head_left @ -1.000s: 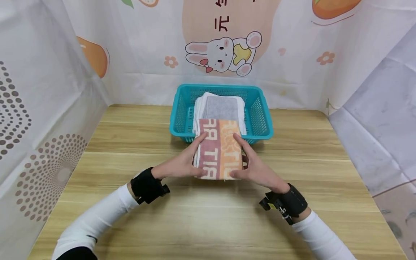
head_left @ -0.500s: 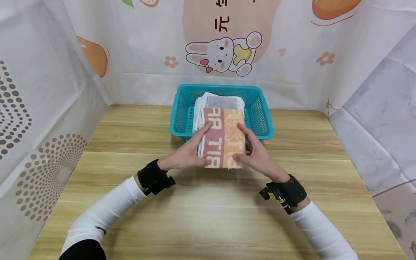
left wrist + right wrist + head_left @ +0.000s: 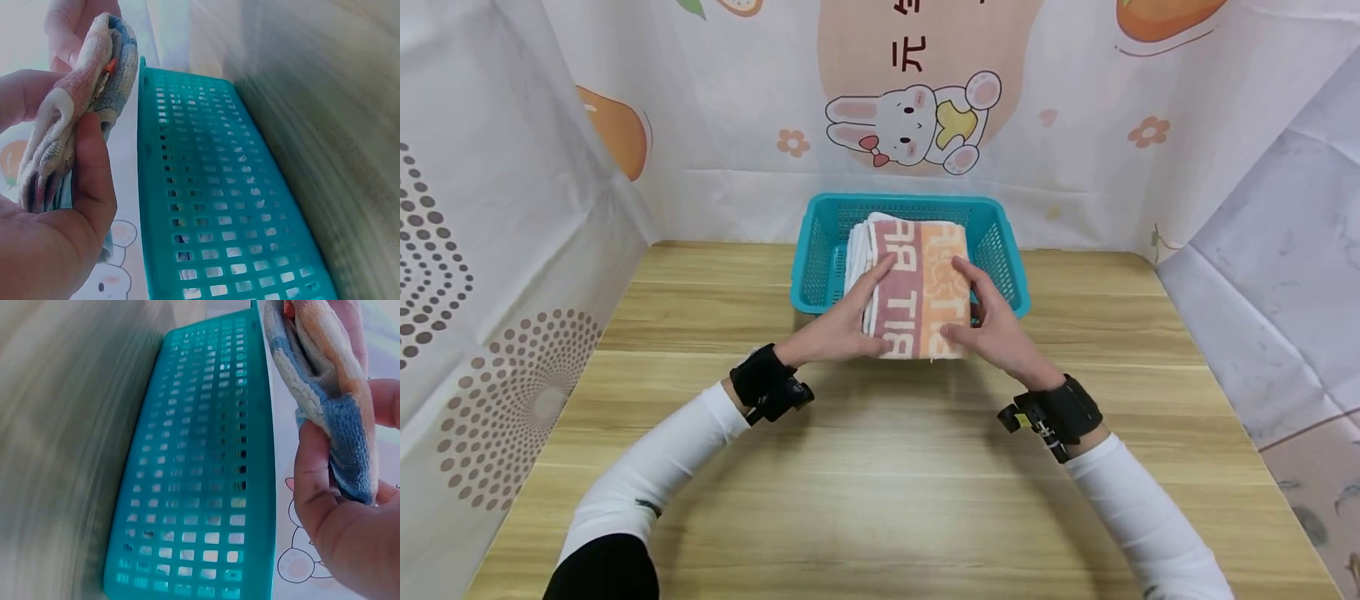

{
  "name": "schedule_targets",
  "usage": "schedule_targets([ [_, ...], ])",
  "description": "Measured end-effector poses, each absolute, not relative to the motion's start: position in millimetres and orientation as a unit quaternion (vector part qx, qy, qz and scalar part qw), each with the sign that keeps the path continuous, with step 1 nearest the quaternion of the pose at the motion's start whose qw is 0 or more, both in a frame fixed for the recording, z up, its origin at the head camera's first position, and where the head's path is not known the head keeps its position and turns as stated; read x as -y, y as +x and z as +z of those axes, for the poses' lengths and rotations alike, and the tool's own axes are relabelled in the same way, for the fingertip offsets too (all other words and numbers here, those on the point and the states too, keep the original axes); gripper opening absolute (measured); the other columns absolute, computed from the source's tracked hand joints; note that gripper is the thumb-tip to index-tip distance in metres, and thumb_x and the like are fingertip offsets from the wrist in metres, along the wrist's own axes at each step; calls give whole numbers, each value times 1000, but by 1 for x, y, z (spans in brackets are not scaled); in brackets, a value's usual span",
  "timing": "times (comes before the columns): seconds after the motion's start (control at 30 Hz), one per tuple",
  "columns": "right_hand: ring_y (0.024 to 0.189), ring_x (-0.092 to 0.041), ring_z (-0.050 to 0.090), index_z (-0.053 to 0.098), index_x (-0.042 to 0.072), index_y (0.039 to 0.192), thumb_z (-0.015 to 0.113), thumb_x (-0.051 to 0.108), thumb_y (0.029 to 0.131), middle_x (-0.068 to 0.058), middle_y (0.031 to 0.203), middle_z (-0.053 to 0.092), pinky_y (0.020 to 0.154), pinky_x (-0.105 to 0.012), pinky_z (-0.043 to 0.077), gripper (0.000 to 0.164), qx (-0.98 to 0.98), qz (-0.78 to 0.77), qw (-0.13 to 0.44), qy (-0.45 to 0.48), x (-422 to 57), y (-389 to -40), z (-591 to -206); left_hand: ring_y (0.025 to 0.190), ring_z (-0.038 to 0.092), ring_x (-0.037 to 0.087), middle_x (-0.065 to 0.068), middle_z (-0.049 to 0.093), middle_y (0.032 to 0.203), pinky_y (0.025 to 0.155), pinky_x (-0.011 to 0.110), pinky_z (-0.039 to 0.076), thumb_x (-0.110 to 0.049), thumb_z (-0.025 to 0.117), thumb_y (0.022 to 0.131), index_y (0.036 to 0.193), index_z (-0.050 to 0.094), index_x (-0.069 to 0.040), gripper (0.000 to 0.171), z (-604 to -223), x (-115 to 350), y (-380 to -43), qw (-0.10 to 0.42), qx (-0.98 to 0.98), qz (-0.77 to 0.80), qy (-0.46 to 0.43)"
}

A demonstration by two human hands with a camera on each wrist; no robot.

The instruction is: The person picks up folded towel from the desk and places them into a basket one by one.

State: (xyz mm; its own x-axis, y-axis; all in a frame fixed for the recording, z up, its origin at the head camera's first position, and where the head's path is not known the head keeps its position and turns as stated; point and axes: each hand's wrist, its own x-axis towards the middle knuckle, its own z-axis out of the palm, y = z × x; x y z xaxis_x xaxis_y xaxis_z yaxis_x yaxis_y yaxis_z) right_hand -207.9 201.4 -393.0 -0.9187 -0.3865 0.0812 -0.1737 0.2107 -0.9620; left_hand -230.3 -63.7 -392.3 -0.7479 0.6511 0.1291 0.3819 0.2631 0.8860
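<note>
A folded towel (image 3: 921,287), mauve and orange with pale letters, is held level by both hands over the front of a teal plastic basket (image 3: 801,287). My left hand (image 3: 842,325) grips its left edge, thumb and fingers on opposite faces. On the right edge my right hand (image 3: 1000,337) pinches in the same way. Both wrist views show the folded towel (image 3: 78,94) raised beside the basket wall (image 3: 187,456), with layered edges and some blue on its other side. White folded towels (image 3: 857,258) lie in the basket, mostly covered by the held one.
The basket stands at the back of a wood-grain table (image 3: 880,483). Behind it hangs a white printed cloth (image 3: 730,200) with a rabbit drawing (image 3: 917,125). More pale cloth walls the left and right sides.
Both hands have carried the folded towel forward, from in front of the basket to over it. The grey-topped towel inside is now hidden beneath it.
</note>
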Motion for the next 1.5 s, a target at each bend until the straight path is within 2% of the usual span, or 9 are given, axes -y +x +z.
schedule_targets([
  [0.17,133,-42,45,14,23,160,65,1,92,-1,164,14,89,-34,54,88,-788,-585,87,-174,-202,-220,-394,147,15,15,-6,1,166,104,42,42,-2,74,79,160,0,-29,113,-393,61,-243,131,-797,494,322],
  [0.33,132,-41,46,13,23,160,63,4,94,0,165,13,92,-40,53,85,-801,-567,88,-169,-201,-230,-396,142,22,17,-3,5,165,107,42,41,-4,75,79,161,2,-24,111,-394,59,-254,131,-803,494,306],
  [0.5,132,-39,47,13,23,160,62,7,95,0,165,12,90,-35,53,84,-804,-563,82,-171,-202,-238,-394,141,22,17,-1,11,164,111,43,36,-6,74,80,161,4,-23,108,-390,57,-263,127,-808,493,297],
  [0.8,125,-34,48,15,22,160,63,9,94,2,163,16,88,-31,51,82,-812,-557,57,-163,-202,-253,-388,142,20,16,-1,10,165,113,42,35,-8,75,81,161,7,-21,105,-382,50,-280,120,-817,488,283],
  [1.13,120,-33,46,15,25,160,62,11,95,0,163,18,84,-32,49,81,-820,-544,55,-167,-205,-265,-394,139,22,19,-2,12,164,103,42,43,-8,74,83,160,9,-25,103,-389,47,-290,129,-814,503,260],
  [1.43,132,-29,39,12,29,160,61,17,97,3,164,15,89,-37,46,82,-826,-534,81,-163,-209,-269,-400,133,28,23,2,18,160,107,46,40,-16,74,84,160,8,-27,101,-394,49,-292,152,-813,509,237],
  [1.5,133,-28,38,10,31,160,61,18,97,4,165,13,85,-37,47,82,-827,-529,88,-166,-210,-270,-401,132,30,23,3,20,158,106,45,41,-18,74,85,160,8,-28,100,-395,49,-293,154,-814,507,236],
])
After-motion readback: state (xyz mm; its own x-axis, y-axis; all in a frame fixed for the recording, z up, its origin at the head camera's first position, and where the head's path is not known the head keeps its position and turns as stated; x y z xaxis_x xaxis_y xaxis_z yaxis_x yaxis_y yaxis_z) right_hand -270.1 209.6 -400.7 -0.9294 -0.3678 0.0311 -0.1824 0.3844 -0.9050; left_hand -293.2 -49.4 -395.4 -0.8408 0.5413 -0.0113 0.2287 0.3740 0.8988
